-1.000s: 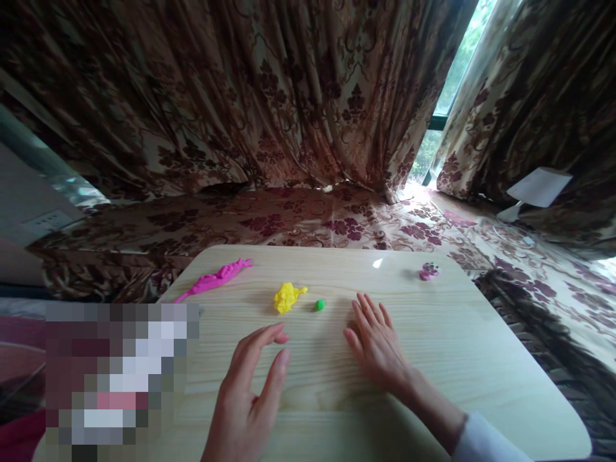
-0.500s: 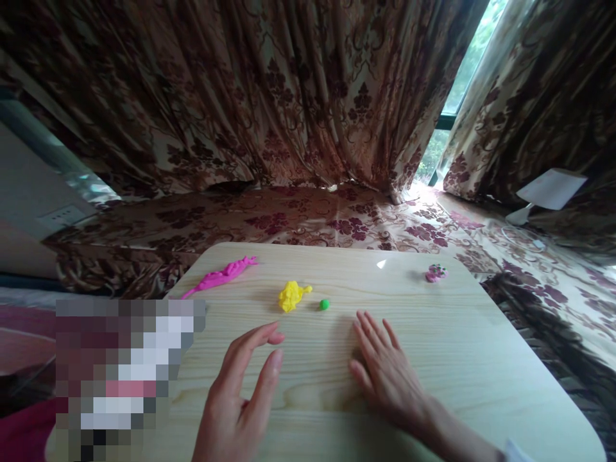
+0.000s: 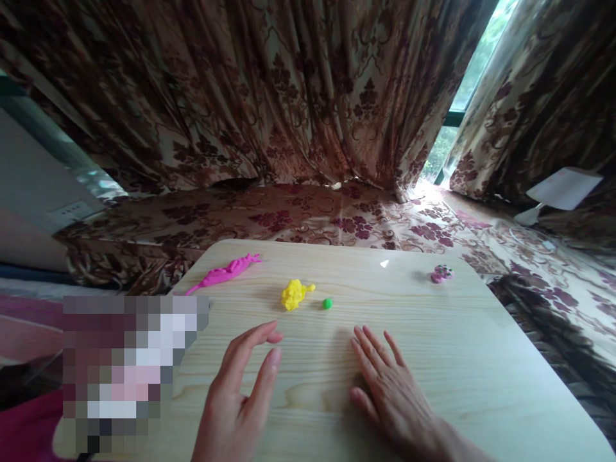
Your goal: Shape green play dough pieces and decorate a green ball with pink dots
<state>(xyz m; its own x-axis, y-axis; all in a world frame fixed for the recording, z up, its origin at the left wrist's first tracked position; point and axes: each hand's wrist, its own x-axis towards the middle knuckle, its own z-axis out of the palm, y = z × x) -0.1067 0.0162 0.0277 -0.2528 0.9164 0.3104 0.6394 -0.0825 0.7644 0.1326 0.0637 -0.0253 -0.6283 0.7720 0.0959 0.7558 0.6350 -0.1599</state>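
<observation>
My left hand (image 3: 240, 391) hovers at the near side of the table, thumb and fingers curved with a gap between them and nothing inside. Palm down, my right hand (image 3: 392, 385) is low over the wood with fingers stretched out; what may lie under the palm is hidden. Beyond my hands sits a lumpy yellow piece of modelling clay (image 3: 292, 296) with a small stalk. A small green clay ball (image 3: 327, 303) lies just right of it. Farther left is a long pink clay shape (image 3: 226, 273) with thin ends.
The pale wooden table (image 3: 462, 346) has a pink clay piece with dark green dots (image 3: 442, 274) at its far right. A blurred-out area (image 3: 129, 366) covers something at the left edge. Behind stand patterned curtains (image 3: 308, 96) and a white lamp (image 3: 563, 189).
My right hand has drawn back slightly toward me, still flat. The left hand keeps its curved pose. The clay pieces stay put while the view shifts a little.
</observation>
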